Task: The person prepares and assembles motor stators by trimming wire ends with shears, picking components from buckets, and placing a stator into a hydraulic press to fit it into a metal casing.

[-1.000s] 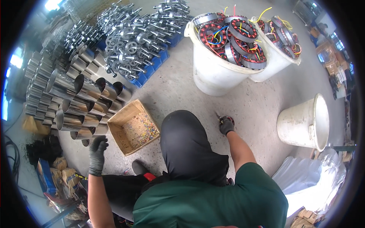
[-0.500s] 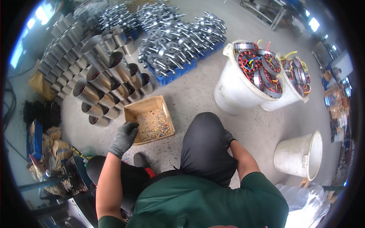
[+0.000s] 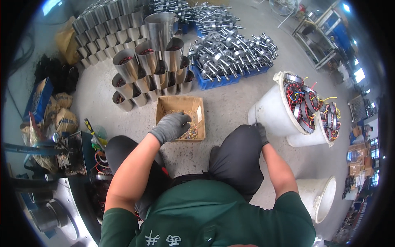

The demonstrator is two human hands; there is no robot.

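My left hand [image 3: 173, 126], in a grey work glove, hovers above an open cardboard box [image 3: 200, 108] on the floor. Its fingers are loosely bent, with the thumb apart from them, and I see nothing held. Small multicoloured bits [image 3: 192, 132] cover the bottom of the box; the hand hides part of them. My right hand [image 3: 261, 134], also gloved, is beside my right knee, close to a large white bucket [image 3: 266, 113]. The knee hides most of its fingers, so I cannot make out whether it holds something. Wound stator cores [image 3: 303, 103] with red, blue and yellow wires fill the bucket.
Metal cylinders [image 3: 148, 57] stand stacked behind the box, some with red-wound parts inside. Blue crates [image 3: 216, 82] hold piled rotor shafts [image 3: 234, 53]. A second white bucket [image 3: 306, 140] stands at right, another [image 3: 321, 197] nearer. Machinery [image 3: 57, 214] and a screwdriver [image 3: 94, 132] are at left.
The view has swung left, shifting the scene rightward. My left hand has moved from the box's left edge to over its middle. My right hand now shows more beside the knee.
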